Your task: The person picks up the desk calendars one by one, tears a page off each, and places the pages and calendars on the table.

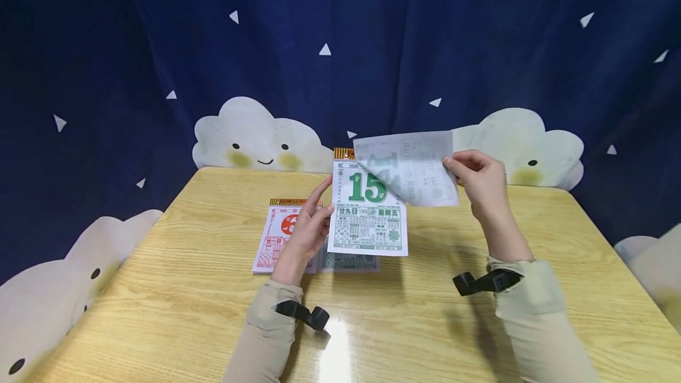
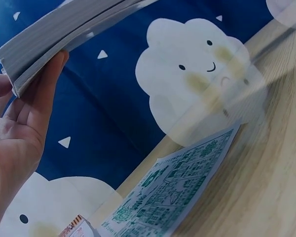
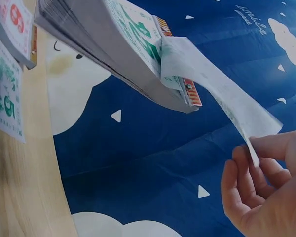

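A thick tear-off calendar is held up above the table, its front page printed with a green 15. My left hand grips the block by its left edge, thumb in front and fingers behind, as the left wrist view also shows. Between thumb and fingers my right hand pinches the corner of a thin calendar sheet, turned over so its pale back faces me. In the right wrist view this sheet runs up to the calendar's bound top edge, near the orange striped header.
On the wooden table, behind my left hand, lies another calendar with a red number. Beside it, partly under the raised block, lies a loose green-printed sheet. A dark blue curtain with clouds hangs behind the table.
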{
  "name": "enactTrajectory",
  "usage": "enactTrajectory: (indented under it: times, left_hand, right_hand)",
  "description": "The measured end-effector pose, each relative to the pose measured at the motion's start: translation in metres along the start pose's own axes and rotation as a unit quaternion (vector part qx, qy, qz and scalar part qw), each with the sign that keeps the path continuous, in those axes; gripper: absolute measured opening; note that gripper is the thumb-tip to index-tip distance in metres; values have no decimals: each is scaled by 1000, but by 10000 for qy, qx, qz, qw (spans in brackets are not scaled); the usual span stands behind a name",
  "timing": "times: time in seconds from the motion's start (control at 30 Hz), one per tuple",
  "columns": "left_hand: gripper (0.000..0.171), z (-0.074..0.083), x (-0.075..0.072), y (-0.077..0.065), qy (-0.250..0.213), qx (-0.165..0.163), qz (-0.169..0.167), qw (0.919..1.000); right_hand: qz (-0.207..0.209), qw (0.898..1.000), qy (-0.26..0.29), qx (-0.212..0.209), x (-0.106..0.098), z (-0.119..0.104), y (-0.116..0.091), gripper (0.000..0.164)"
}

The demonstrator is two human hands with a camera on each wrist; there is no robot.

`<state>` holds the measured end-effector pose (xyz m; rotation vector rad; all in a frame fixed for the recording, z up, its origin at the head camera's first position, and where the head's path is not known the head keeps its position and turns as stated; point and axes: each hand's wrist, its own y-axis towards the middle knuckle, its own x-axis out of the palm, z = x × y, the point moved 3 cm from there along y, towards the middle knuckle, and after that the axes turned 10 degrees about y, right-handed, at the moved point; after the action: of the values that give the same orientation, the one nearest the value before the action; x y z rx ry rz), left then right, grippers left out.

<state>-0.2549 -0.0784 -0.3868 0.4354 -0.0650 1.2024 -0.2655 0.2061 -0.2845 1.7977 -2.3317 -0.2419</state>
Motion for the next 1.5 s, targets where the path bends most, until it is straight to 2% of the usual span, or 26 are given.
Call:
enactTrajectory:
  times: [0.1,0.23,0.53,0.73,0.83,0.97,1.1,1.23,1.5]
  left_hand:
    - [56,0,-1,0,29,9,9,10000]
    - [57,1,1,1,74,49,-92,9999]
    - [55,0,2,1,158,74,-64,9998]
    - [57,-1,4,1,186,32,-93,9998]
    - [57,-1,6,1,187,12,-135,9997]
    - [56,-1,8,2,131,46,-134,9998]
    - [56,0,8,2,90,96,-107,9999]
    - [58,1,8,2,173,61,-93,9998]
    - [59,-1,7,3,431,-72,-88,9990]
  right_hand:
    - [-12,10000,30,48,-1,0,0,11]
    - [75,9998,125,96,-4,-1,1,8]
    - [174,9996,160,125,-6,-3,1,12]
    - [332,9992,-82,201,-8,-4,1,10]
    - [472,9984,-196,241,-11,-5,1,15]
    - [573,9980,-40,274,-11,-4,2,21]
    - [561,9979,146,289,-9,-3,2,22]
    - [423,9987,161,219,-7,-3,2,13]
    - [37,9997,-88,-240,-5,-9,7,7]
